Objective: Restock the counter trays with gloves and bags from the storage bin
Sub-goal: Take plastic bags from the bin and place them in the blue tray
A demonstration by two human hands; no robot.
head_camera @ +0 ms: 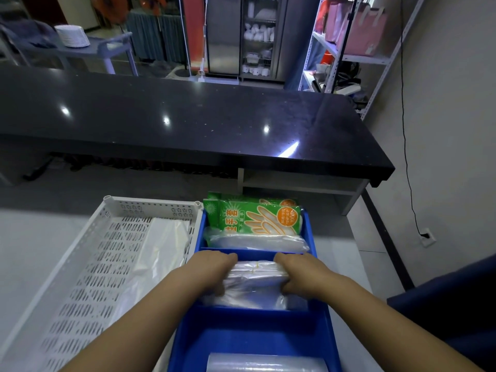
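Note:
A blue divided tray (316, 318) sits before me on a pale counter. Its far compartment holds green glove packs (255, 218) on top of clear plastic bags (257, 241). In the middle compartment lies a stack of clear bags (255, 283). My left hand (214, 267) grips the stack's left end and my right hand (298, 272) grips its right end, fingers curled over the plastic. The nearest compartment shows another clear bag bundle (265, 362). A white perforated bin (88, 264) stands to the left with a white bag bundle (158, 245) inside.
A long black countertop (188, 122) runs across behind the trays, with a shelf opening below it. Metal shelving (357, 57) with pink boxes stands at the back right. A wall socket with a black cable (426, 234) is at the right.

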